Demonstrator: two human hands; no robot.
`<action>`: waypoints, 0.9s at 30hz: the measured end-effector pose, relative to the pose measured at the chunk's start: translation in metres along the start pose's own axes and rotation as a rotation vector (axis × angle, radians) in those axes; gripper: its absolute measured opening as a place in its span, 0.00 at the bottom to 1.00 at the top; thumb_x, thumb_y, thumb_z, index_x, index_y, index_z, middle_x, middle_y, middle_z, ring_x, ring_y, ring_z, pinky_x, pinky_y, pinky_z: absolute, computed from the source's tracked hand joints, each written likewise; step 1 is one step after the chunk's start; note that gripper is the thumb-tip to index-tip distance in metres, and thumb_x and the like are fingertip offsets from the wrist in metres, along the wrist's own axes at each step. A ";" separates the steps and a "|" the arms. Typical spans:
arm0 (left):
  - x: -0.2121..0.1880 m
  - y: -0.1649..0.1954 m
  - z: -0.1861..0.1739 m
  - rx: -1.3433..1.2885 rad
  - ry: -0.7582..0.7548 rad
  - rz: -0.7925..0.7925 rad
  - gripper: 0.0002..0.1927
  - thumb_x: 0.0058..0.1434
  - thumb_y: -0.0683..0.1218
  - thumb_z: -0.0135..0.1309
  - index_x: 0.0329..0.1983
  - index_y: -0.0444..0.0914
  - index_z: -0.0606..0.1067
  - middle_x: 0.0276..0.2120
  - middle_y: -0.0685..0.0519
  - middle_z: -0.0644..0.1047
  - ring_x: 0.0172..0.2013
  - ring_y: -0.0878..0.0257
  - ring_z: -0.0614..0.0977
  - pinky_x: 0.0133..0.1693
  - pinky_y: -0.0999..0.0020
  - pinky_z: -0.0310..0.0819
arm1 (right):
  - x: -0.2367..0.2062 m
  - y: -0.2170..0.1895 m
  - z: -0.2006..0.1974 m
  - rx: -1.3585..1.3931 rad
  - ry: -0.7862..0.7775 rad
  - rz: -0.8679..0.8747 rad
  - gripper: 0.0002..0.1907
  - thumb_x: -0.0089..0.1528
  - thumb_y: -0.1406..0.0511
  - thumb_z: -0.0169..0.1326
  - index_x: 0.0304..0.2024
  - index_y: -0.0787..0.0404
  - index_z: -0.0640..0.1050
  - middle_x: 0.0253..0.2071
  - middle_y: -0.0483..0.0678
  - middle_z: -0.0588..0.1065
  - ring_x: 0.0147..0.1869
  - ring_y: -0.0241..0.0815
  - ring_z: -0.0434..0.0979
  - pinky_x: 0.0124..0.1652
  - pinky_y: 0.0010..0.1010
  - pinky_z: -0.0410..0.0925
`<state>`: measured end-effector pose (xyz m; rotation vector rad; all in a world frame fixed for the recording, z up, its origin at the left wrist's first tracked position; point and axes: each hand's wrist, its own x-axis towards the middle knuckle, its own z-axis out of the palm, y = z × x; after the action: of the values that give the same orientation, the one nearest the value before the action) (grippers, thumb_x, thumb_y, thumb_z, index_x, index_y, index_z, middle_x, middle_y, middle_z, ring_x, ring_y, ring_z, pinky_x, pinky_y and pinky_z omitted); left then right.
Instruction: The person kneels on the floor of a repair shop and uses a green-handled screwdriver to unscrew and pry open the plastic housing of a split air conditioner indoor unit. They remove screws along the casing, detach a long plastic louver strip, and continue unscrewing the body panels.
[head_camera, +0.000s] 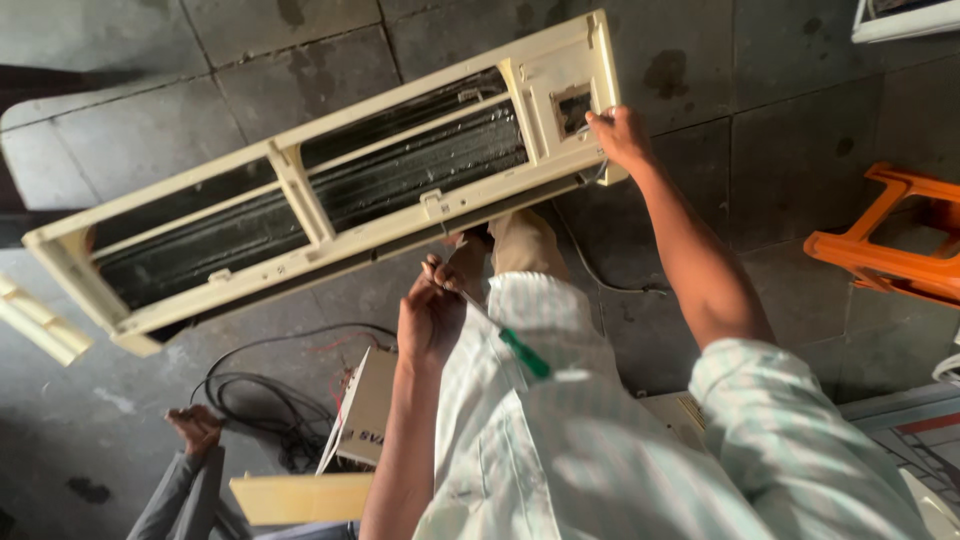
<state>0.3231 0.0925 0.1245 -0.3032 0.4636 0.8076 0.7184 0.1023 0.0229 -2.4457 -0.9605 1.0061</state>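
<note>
Gripping the right end of a cream air-conditioner unit (330, 190), my right hand (618, 135) closes its fingers on the casing edge at about one o'clock in the frame, beside a small square opening in the end panel. The unit lies tilted across a grey tiled floor (780, 150), running from nine o'clock up to one o'clock, its front cover off and dark coil fins showing behind three cream ribs.

My left hand (430, 320) sits near centre, curled shut around a screwdriver (490, 325); the metal shaft passes through my fist and the green handle points down toward four o'clock, lying against my pale striped shirt (600, 440). The tip sits just below the unit's lower edge; I cannot tell whether it touches.

At seven o'clock, another person's hand (195, 428) in a grey sleeve rests near a tangle of black cable (265, 400). A cream panel (300, 497) lies at six o'clock, with a boxy cream part (365, 408) just above it. An orange plastic stool (890, 245) lies on its side at three o'clock. A cream slat (40, 325) lies at nine o'clock.
</note>
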 end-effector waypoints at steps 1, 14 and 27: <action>0.007 -0.002 -0.002 0.004 0.039 -0.020 0.13 0.64 0.40 0.54 0.50 0.32 0.70 0.41 0.52 0.73 0.42 0.62 0.74 0.48 0.69 0.70 | 0.004 0.004 0.000 0.055 -0.004 -0.012 0.22 0.69 0.54 0.58 0.35 0.68 0.79 0.26 0.55 0.77 0.32 0.47 0.79 0.37 0.39 0.70; 0.139 -0.069 -0.026 -0.087 0.270 -0.277 0.08 0.66 0.36 0.51 0.48 0.35 0.70 0.32 0.54 0.69 0.34 0.64 0.70 0.41 0.74 0.68 | 0.014 0.066 0.018 0.035 -0.036 -0.254 0.08 0.64 0.65 0.62 0.41 0.65 0.81 0.38 0.54 0.78 0.39 0.51 0.81 0.37 0.41 0.74; 0.217 -0.124 -0.076 -0.127 0.520 -0.334 0.11 0.59 0.33 0.51 0.44 0.35 0.69 0.30 0.54 0.68 0.33 0.64 0.69 0.38 0.75 0.66 | 0.018 0.087 0.023 -0.046 -0.019 -0.342 0.12 0.59 0.68 0.68 0.38 0.59 0.75 0.34 0.46 0.76 0.37 0.45 0.76 0.39 0.37 0.65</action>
<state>0.5246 0.1131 -0.0400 -0.6971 0.8232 0.4240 0.7515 0.0536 -0.0475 -2.2051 -1.3638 0.8958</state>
